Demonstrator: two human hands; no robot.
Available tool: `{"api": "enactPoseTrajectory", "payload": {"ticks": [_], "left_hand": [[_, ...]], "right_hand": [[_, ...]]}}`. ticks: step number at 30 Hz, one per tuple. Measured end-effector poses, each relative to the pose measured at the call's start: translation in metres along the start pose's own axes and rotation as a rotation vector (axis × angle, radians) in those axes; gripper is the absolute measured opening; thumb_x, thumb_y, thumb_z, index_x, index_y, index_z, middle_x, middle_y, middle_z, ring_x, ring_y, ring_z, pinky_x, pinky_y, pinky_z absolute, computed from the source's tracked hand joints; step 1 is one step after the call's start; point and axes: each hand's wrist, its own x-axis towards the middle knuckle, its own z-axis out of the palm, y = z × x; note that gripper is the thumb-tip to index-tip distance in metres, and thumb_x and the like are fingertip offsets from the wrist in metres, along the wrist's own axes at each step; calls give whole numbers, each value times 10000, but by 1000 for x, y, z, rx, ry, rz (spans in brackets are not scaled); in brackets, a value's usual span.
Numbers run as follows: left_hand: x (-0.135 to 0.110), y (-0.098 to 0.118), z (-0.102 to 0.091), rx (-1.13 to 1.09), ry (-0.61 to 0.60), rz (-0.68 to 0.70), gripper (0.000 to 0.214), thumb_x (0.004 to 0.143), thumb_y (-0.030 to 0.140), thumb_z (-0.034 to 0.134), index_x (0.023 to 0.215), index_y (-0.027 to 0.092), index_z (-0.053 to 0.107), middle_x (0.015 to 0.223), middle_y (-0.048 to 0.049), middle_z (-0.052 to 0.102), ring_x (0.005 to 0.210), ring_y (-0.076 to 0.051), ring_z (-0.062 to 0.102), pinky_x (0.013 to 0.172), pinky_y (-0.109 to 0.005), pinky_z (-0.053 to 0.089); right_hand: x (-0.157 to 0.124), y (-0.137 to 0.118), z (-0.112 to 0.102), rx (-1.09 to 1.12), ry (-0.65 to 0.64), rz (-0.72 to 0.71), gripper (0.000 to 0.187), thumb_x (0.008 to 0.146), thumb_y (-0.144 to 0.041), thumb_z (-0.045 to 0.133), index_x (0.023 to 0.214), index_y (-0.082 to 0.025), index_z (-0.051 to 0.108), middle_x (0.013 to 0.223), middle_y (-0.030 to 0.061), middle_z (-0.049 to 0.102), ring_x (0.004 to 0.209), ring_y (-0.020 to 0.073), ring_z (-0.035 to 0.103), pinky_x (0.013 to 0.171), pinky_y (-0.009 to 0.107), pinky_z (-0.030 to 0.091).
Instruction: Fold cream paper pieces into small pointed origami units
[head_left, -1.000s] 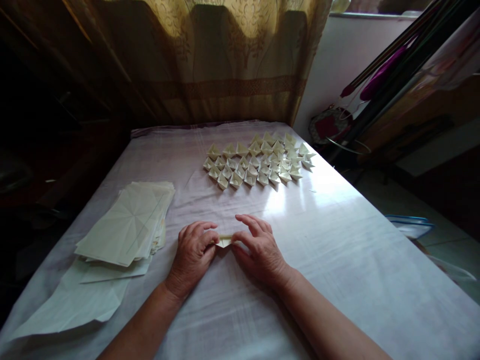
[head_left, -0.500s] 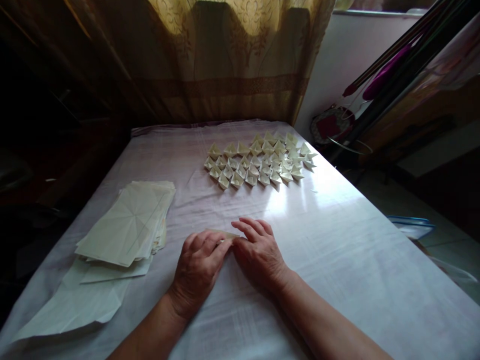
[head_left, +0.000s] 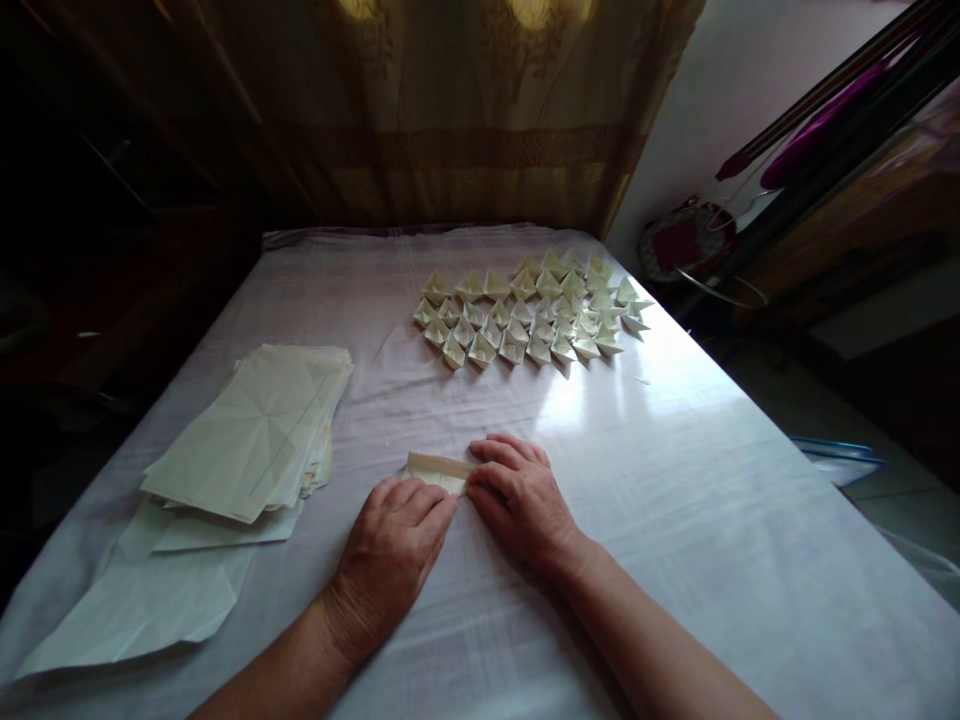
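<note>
A small cream folded paper piece (head_left: 437,470) lies flat on the cloth-covered table (head_left: 675,480) in front of me. My left hand (head_left: 394,545) rests on its near edge with fingers together, pressing it down. My right hand (head_left: 517,500) holds its right end, fingers curled over the paper. Beyond them, a cluster of several small folded paper shapes (head_left: 529,310) sits in rows at the far middle of the table.
A stack of cream paper sheets (head_left: 255,430) lies to the left, over larger white sheets (head_left: 142,600). A patterned curtain (head_left: 450,110) hangs behind the table. Rods and a purple object (head_left: 817,110) lean at the right, with a blue-rimmed thing (head_left: 840,460) below the table's right edge.
The paper piece, pinched between both hands before, now lies flatter and more of it shows. My left hand has slid down and flattened on it. The camera tilted slightly downward.
</note>
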Motion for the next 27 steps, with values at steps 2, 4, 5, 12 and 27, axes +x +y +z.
{"api": "enactPoseTrajectory", "payload": {"ticks": [2,4,5,12,27], "left_hand": [[-1,1,1,28,7,15,245,973,141,442,1056,169,670,951,-41,700,922,-205,582,925,-380,409],[-2,2,2,46,14,21,245,967,128,444,1068,157,666,961,-46,699,941,-214,574,944,-385,404],[-3,2,3,48,13,22,244,965,127,448,1073,157,664,963,-47,698,944,-217,571,947,-387,404],[-4,-1,6,8,-21,23,286,955,110,448,1155,172,642,957,-48,682,922,-216,571,930,-403,431],[0,2,5,2,-90,-26,271,889,104,529,1126,183,636,942,-39,661,930,-223,568,943,-425,425]], "right_hand": [[1,-2,0,22,-7,39,53,848,-210,677,846,-249,713,1167,42,698,1180,262,552,982,440,380],[2,-4,-1,44,-20,76,50,840,-206,676,827,-245,705,1163,41,698,1180,260,551,979,439,375],[3,-5,-1,53,-28,92,50,837,-204,672,819,-242,699,1162,42,697,1178,258,550,975,435,375],[4,-6,-2,90,-28,145,48,818,-184,636,803,-228,648,1134,50,690,1153,232,555,971,400,361],[7,-10,3,108,23,189,134,770,-106,579,761,-231,626,1058,37,696,1075,217,582,927,379,361]]}}
